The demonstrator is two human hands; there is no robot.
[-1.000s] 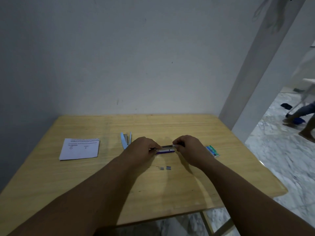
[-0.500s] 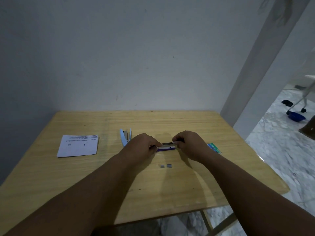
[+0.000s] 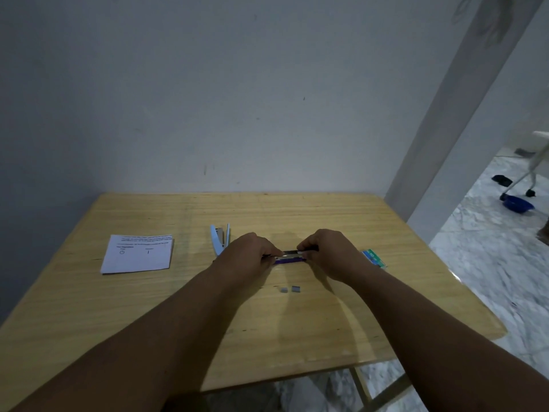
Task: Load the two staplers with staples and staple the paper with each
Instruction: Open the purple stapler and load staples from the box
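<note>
On the tabletop (image 3: 297, 337), the paper (image 3: 138, 253) lies at the left, the open stapler (image 3: 220, 239) to its right, the second stapler (image 3: 290, 257) at centre between both hands, two staple strips (image 3: 290, 289) in front of it, and the staple box (image 3: 373, 258) at the right.

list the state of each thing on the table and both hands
purple stapler: lying on the table, metal staple channel showing, gripped at both ends
left hand: grips the stapler's left end
right hand: pinches its right end
blue stapler: open, untouched
paper: flat, untouched
staple strips: two loose pieces on the table
staple box: lying by the right wrist
</note>
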